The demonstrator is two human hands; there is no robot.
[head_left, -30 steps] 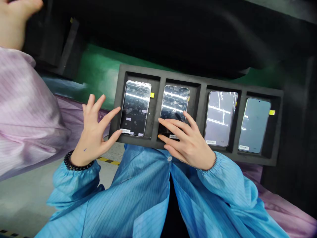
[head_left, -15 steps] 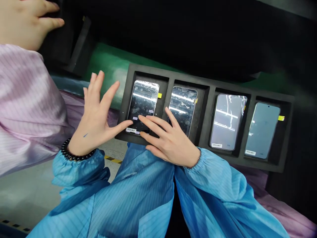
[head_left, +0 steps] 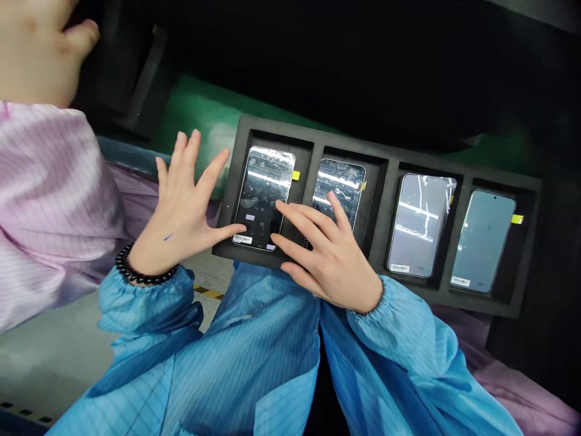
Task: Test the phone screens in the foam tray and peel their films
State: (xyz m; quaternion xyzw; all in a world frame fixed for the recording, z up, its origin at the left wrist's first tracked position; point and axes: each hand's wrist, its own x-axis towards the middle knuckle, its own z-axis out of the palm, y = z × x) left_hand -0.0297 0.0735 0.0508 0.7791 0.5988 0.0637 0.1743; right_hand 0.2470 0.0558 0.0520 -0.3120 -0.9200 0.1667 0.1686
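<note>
A black foam tray [head_left: 284, 129] with separate compartments lies across my lap, each compartment bearing a phone or phone screen. Left of it, my left hand [head_left: 184, 212] is spread open, its thumb tip at the lower left corner of the leftmost phone [head_left: 265, 188]. My right hand [head_left: 333, 260] has its fingers apart, fingertips at that phone's lower right edge; whether they press on it I cannot tell. It partly covers the second phone [head_left: 340, 175]. Farther right lie a third phone [head_left: 420, 230] and a greyish fourth phone [head_left: 483, 242], both with white barcode labels.
At the upper left is another person's hand [head_left: 40, 54] with a pink striped sleeve [head_left: 49, 206]. A green surface [head_left: 200, 115] shows behind the tray. Yellow tabs [head_left: 517, 219] stick out beside the phones. Dark material fills the upper background.
My right hand has drawn right, uncovering more of the leftmost phone's lower part. My left hand has shifted slightly right. The other person's hand has moved left.
</note>
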